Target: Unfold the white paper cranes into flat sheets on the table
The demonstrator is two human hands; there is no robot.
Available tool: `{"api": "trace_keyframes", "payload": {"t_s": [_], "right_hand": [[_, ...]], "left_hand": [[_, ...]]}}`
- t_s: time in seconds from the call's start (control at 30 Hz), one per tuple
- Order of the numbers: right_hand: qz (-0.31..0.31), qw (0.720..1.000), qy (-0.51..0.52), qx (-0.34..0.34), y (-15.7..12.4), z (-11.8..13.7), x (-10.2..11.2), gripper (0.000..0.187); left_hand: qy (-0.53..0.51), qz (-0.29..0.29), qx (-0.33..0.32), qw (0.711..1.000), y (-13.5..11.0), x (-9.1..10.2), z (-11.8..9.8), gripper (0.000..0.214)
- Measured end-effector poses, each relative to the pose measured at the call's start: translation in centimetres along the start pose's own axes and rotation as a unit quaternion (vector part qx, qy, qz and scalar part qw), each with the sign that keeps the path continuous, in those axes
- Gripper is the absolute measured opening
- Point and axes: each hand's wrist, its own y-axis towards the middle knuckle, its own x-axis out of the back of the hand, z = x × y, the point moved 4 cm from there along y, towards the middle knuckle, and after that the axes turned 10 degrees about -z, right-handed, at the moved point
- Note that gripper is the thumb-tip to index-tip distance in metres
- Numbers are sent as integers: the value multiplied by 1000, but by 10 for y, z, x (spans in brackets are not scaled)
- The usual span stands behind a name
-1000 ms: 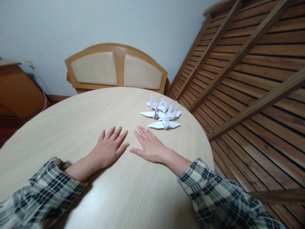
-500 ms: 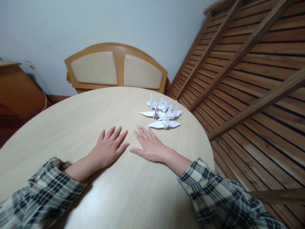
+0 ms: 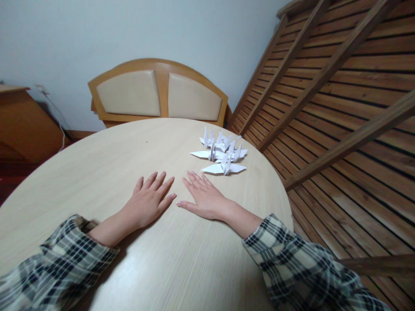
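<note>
Head view, sole view on record

Landmark for all positions: cluster of white paper cranes (image 3: 223,154), several, exact count not determinable, packed close with wings touching or overlapping. Set on a round pale-wood table (image 3: 97,164), toward its far right part, near the edge.

Right hand (image 3: 204,199): flat on the table top, palm down, on the near side of the cranes and slightly left of them. Fingers straight and a little spread, tips close to the nearest crane but clear of it. Grip wide, nothing held.

Left hand (image 3: 147,204): flat on the table top, palm down, further left of the cranes than the right hand and well apart from them. Fingers straight and fanned, angled toward the cranes. Grip wide, nothing held. Thumb tips of both hands close together; contact not determinable.

Plaid sleeves: left sleeve (image 3: 65,255) and right sleeve (image 3: 292,259), pushed back from the wrists, both on the near side of the cranes, at the bottom of the frame.

Chair (image 3: 158,93): wooden back with two beige padded panels, beyond the cranes and to their left, against the far table edge.

Slatted wooden frame (image 3: 340,108): leaning, brown, with diagonal beams, directly right of the cranes and just off the table edge.

Cabinet (image 3: 22,125): brown, far left of the cranes, with a white cable (image 3: 56,119) hanging beside it.

Wall (image 3: 129,30): plain, pale, behind the chair, beyond the cranes
</note>
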Motion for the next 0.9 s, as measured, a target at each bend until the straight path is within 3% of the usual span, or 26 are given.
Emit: {"api": "trace_keyframes", "payload": {"t_s": [0.47,0.53,0.63,0.7,0.9], "right_hand": [[-20,1000,0,9,1,-1,3,86],[-33,999,-10,19,2,-3,7,79],[-62,996,-22,52,4,-4,19,52],[-91,994,-18,65,5,-6,28,38],[-305,951,-32,37,-1,-25,64,38]], "left_hand": [[-30,-18,-1,999,0,1,1,64],[-31,-19,2,999,0,2,1,63],[-25,-25,6,999,1,4,1,62],[-22,-33,1,999,1,5,0,60],[-37,-52,-6,998,3,6,1,59]]}}
